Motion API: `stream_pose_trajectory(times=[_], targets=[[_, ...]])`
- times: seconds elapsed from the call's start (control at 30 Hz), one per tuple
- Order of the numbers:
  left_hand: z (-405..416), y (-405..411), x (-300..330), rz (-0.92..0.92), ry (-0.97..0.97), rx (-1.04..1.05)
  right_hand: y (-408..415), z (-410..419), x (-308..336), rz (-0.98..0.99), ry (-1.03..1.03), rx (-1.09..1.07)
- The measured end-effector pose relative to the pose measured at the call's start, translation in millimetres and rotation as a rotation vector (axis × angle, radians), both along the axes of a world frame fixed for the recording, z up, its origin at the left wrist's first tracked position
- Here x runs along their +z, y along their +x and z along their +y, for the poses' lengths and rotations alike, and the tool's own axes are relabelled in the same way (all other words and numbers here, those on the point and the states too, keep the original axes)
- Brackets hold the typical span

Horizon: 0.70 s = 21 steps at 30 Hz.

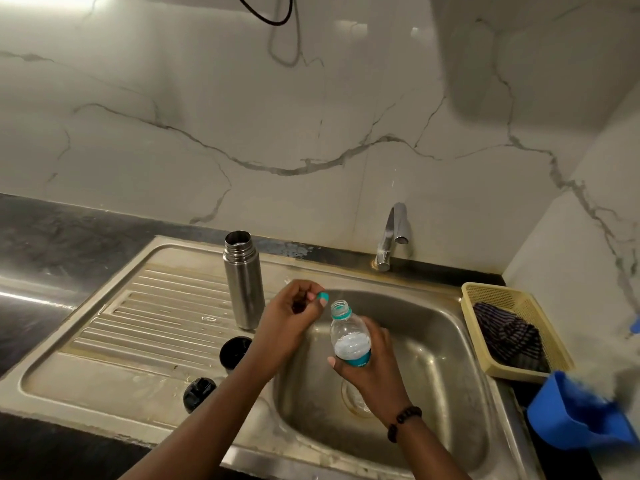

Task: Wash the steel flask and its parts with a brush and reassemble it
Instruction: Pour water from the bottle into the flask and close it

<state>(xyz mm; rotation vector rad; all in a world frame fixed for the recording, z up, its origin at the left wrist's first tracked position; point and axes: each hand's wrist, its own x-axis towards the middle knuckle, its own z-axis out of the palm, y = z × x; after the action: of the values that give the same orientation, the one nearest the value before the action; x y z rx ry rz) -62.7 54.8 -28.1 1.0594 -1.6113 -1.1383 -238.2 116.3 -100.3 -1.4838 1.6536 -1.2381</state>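
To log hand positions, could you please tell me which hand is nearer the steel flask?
Left. The left hand, pinching a teal cap, is just right of the steel flask; the right hand holds the plastic bottle farther right.

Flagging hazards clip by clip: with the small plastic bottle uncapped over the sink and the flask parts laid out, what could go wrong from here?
1. The right hand holds the open, tilted plastic bottle; its white contents could spill.
2. The left hand only pinches the teal cap; it might drop into the sink.
3. The open steel flask stands near the left forearm and could be knocked over.
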Motion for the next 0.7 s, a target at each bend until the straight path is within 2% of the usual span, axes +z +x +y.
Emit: stream_pose_trajectory(times=[0.17,0.43,0.53,0.7], targets=[[-1.8,-13.4,8.7,-0.015,-0.038,-0.066,-0.4,-0.7,8.5,0.069,-0.049,-0.04],[-10.2,-12.2,14.4,-0.239,-0.241,-0.127,-9.1,-1.3,3.5,0.273,-0.078,-0.124],[-10.0,-12.5,18.5,-0.249,-0.247,-0.116,-10.0,-2.6,3.1,0.371,-0.116,-0.169],[-8.0,-15.2,22.0,-0.24,-0.222,-0.088,-5.8,-3.7,8.8,0.39,-0.144,-0.208]])
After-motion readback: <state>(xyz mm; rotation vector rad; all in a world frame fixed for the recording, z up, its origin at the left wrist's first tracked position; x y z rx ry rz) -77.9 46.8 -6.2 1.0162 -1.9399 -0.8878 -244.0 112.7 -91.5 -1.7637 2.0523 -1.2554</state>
